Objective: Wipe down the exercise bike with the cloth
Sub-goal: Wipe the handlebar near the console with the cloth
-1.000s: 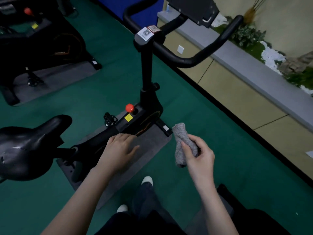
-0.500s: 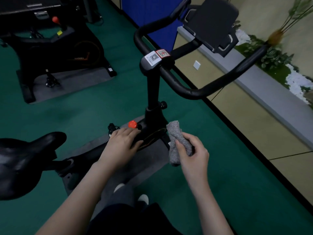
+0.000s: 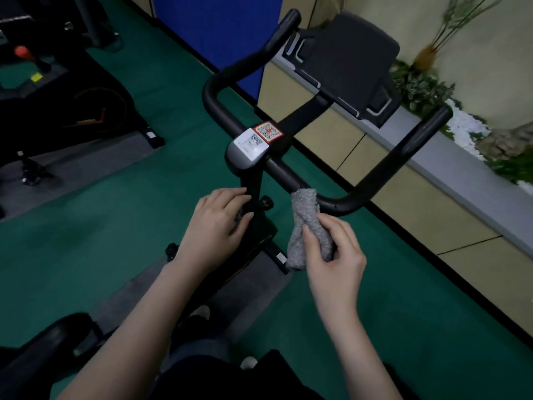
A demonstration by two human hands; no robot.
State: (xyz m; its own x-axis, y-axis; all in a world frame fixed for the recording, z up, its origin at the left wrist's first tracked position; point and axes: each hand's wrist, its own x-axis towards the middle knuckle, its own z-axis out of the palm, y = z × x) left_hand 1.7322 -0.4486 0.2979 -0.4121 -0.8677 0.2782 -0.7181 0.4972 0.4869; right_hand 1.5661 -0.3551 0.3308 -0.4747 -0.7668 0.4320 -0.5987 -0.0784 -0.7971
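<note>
- Pinching the bunched grey cloth (image 3: 305, 226) between thumb and curled fingers, the right hand (image 3: 334, 255) is holding it upright just below the handlebar (image 3: 375, 186), probably as a firm pad.
- The left hand (image 3: 219, 223), fingers loosely spread, is lying against the post (image 3: 253, 180) of the exercise bike (image 3: 261, 229) under the handlebar, likely steadying it.
- The cloth's top appears to be touching the handlebar's bend, seemingly to start wiping there.
- Beyond the handlebar, the tablet holder (image 3: 346, 62) is waiting its turn.
</note>
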